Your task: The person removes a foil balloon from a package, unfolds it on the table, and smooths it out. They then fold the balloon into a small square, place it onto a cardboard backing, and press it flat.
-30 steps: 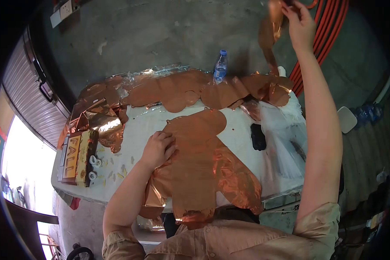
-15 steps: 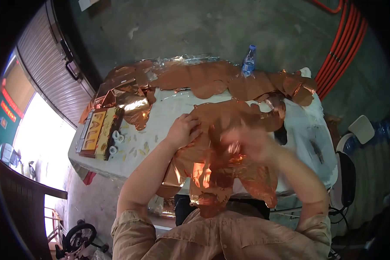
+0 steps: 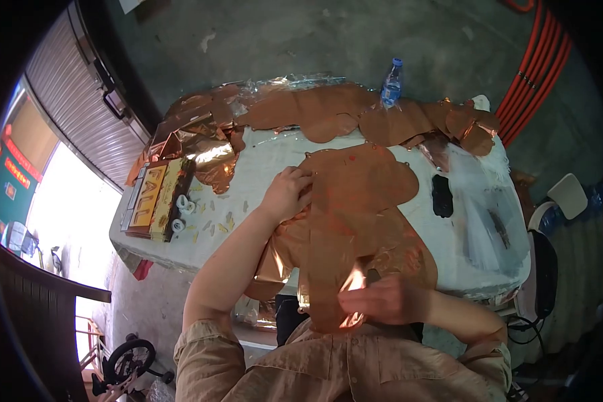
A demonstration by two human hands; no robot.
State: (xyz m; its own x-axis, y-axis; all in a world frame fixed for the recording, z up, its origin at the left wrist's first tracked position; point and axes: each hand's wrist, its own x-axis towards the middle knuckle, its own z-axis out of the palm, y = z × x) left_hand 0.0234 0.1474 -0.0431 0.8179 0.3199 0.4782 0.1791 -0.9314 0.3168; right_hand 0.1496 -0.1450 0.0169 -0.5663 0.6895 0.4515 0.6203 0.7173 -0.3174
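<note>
A flat, uninflated copper foil balloon (image 3: 365,181) with lobed edges lies over the table's front half, its lower part hanging toward my lap. My left hand (image 3: 289,194) rests at its upper left edge, fingers curled and closed on the foil. Down at the lower end, my right hand (image 3: 385,299) is slightly blurred, its fingers closed on a shiny fold of the same foil. The right fingertips are partly hidden in that fold.
More copper foil sheets (image 3: 301,110) line the table's far edge, beside a water bottle (image 3: 392,84). Left are a box marked FALL (image 3: 155,201), white rolls (image 3: 184,204) and small scraps. A black object (image 3: 441,196) and clear plastic bags (image 3: 479,221) lie right.
My right hand has moved down toward my body, drawing foil with it. The balloon's crumpled middle now lies flatter and broader. My left hand has stayed at the upper left edge.
</note>
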